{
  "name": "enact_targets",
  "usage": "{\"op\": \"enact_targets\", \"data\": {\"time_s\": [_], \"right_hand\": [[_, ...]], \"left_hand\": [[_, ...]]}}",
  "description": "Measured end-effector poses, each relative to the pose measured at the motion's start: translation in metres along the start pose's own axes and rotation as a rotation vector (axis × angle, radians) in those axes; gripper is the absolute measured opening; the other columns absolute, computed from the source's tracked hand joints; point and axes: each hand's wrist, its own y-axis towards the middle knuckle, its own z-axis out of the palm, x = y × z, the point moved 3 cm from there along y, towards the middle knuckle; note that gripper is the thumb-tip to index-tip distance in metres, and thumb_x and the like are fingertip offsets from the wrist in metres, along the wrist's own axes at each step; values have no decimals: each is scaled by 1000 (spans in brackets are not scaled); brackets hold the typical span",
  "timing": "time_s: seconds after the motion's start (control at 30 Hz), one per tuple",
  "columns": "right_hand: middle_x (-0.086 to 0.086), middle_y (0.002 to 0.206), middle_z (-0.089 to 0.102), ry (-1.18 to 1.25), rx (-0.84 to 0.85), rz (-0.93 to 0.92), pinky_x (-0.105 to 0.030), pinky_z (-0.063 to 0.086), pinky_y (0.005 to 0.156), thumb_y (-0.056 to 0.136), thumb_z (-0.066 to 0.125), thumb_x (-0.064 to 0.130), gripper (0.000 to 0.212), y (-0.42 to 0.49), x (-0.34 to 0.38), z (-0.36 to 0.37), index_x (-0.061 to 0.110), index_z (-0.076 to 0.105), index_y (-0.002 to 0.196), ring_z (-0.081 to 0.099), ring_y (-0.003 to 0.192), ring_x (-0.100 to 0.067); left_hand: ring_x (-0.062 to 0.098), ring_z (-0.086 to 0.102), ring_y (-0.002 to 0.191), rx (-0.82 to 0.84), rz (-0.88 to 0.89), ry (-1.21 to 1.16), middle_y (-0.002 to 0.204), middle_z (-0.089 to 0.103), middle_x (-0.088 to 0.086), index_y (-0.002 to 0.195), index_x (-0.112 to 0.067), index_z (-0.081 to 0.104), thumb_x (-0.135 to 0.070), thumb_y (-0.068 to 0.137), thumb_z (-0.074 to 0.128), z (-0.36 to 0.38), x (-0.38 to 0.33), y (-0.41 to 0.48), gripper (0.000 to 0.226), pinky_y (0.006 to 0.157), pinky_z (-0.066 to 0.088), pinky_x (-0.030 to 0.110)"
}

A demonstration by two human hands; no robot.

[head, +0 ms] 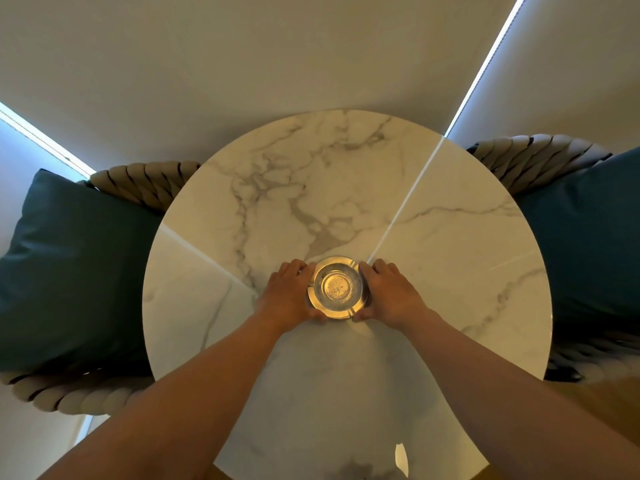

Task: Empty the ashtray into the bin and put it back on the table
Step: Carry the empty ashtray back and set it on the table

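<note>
White marble with grey veins makes up the round desk, which fills the middle of the view and catches two thin streaks of reflected light across its top. Behind it hang pale blinds, with bright slits of daylight showing at their edges on the left and on the right. A chair of thick, twisted grey rope stands on each side of the desk: the left chair carries a dark teal cushion, and the right chair carries another teal cushion that presses close to the desk's edge. A strip of wooden floor shows at the lower right.

Two bare forearms reach in from the bottom of the frame and meet near the desk's centre. The left hand and the right hand are closed against opposite sides of the ashtray, fingers curled round its rim and thumbs at its near edge. The ashtray is round, of clear glass, glowing yellow in the light, with notches cut in its rim. It sits upright between the hands, at or just above the desk's surface; whether it touches the top cannot be told. A few grey specks lie in its bowl. No brand, label or writing can be read on anything here.
</note>
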Motion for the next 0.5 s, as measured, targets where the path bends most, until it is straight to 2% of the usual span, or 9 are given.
{"op": "enact_targets", "data": {"time_s": [0.23,0.5], "right_hand": [[-9,126,46,-10,-3,0,-37,44,91,61,87,46,105,4,-2,-3,17,32,146,43,118,-28],[-9,127,46,-31,-11,-8,-38,45,91,62,86,47,108,4,-1,-3,17,28,148,44,117,-28]], "left_hand": [[23,39,121,16,-24,-5,132,45,1,146,-22,33,-55,57,85,1,-1,4,108,99,34,34],[24,40,124,-7,-56,-8,134,45,0,147,-20,32,-55,54,87,4,-1,3,113,99,35,36]]}}
